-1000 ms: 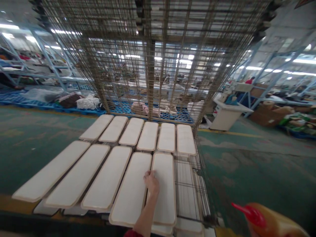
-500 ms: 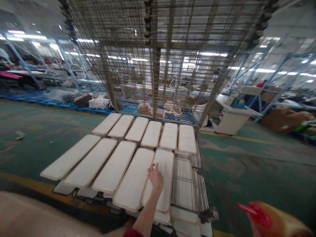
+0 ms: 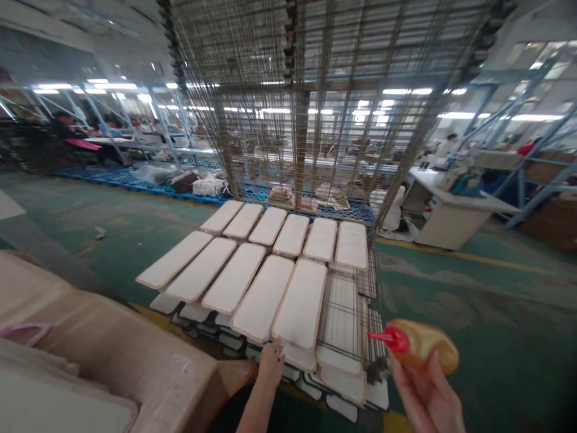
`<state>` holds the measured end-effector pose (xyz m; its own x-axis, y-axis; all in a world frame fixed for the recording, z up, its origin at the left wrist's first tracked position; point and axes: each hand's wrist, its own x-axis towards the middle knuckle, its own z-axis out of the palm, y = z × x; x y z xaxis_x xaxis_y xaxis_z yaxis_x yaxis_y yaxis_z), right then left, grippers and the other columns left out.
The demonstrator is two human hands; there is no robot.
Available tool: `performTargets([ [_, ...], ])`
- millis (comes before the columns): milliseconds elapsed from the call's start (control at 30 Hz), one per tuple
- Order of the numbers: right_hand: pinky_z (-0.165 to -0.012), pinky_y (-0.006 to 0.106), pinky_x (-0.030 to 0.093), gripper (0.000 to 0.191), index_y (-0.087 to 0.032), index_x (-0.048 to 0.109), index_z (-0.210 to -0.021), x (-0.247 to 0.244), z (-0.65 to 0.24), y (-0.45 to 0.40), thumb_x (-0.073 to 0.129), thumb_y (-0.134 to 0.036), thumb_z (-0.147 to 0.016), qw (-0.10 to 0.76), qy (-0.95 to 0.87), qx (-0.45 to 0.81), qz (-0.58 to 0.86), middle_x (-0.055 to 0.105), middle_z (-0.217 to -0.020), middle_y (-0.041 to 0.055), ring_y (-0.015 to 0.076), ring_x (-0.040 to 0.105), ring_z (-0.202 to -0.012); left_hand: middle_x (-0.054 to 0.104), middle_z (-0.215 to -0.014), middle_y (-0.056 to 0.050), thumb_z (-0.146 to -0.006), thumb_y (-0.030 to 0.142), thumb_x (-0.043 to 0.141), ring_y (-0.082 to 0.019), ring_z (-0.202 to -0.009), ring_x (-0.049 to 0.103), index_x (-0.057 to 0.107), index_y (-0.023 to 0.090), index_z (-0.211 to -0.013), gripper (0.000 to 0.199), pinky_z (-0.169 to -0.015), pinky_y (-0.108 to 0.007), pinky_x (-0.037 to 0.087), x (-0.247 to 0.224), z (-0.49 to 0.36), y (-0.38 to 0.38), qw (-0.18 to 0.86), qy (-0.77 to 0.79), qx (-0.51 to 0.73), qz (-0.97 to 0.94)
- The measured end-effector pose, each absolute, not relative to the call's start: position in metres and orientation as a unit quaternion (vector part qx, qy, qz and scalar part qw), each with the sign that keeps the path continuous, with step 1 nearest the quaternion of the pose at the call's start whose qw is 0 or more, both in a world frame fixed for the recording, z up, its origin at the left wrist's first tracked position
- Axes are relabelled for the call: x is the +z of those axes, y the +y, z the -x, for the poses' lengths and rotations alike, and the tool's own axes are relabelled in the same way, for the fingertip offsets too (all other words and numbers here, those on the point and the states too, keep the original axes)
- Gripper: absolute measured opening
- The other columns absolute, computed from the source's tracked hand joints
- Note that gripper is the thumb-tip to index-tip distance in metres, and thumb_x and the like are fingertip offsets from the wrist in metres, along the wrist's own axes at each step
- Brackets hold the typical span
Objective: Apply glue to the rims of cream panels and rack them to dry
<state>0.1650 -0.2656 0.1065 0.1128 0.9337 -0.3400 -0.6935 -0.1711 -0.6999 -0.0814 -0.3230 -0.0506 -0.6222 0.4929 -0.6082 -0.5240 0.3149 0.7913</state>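
Observation:
White rounded panels with tan edges lie in two rows on a wire rack [image 3: 342, 313]. My left hand [image 3: 271, 362] is at the near end of one front-row panel [image 3: 301, 304], its fingers bent by the panel's edge; whether they grip it is hard to see. To the right of the rack, my right hand [image 3: 426, 385] holds a bottle [image 3: 426, 346] of amber liquid with a red nozzle pointing left. More panels show on lower layers beneath the top ones. At the right end of the front row, bare wires show over a lower panel.
Raised wire racks [image 3: 300, 120] stand behind the panels. At the lower left is a brown-covered surface [image 3: 171, 361] with stacked pale panels [image 3: 58, 397]. A white table [image 3: 444, 222] stands at right, and blue pallets [image 3: 112, 179] carry cloth bundles behind. A person sits far left.
My left hand has moved from the middle of the front-row panel to its near end. My right hand and the bottle have come further into view, and the camera view has shifted left.

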Motion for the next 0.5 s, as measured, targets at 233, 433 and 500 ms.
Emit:
performTargets([
  [233, -0.07, 0.022, 0.061, 0.042, -0.021, 0.065, -0.107, 0.117, -0.154, -0.277, 0.072, -0.046, -0.072, 0.643, -0.163, 0.639, 0.391, 0.074, -0.099, 0.0019, 0.0165, 0.071, -0.084, 0.06, -0.111, -0.012, -0.079, 0.026, 0.049, -0.02, -0.099, 0.061, 0.057, 0.019, -0.085, 0.012, -0.079, -0.028, 0.047, -0.032, 0.074, -0.306, 0.534, 0.62, 0.571, 0.065],
  [433, -0.06, 0.024, 0.064, 0.046, -0.025, 0.064, -0.111, 0.11, -0.113, -0.281, 0.073, -0.043, -0.07, 0.59, -0.118, 0.679, 0.42, 0.067, -0.119, 0.0053, 0.0232, 0.066, -0.102, 0.065, -0.093, -0.007, -0.06, 0.023, 0.07, -0.021, -0.086, 0.06, 0.063, 0.018, -0.086, 0.028, -0.07, -0.029, 0.046, -0.03, 0.097, -0.362, 0.509, 0.598, 0.617, 0.059],
  [500, -0.059, 0.028, 0.064, 0.051, -0.034, 0.062, -0.115, 0.1, -0.094, -0.277, 0.075, -0.034, -0.066, 0.562, -0.058, 0.723, 0.397, 0.058, -0.133, 0.002, 0.0274, 0.058, -0.117, 0.065, -0.099, -0.008, -0.054, 0.018, 0.072, -0.022, -0.086, 0.06, 0.066, 0.018, -0.094, 0.04, -0.07, -0.029, 0.046, -0.021, 0.126, -0.396, 0.445, 0.601, 0.663, 0.028],
])
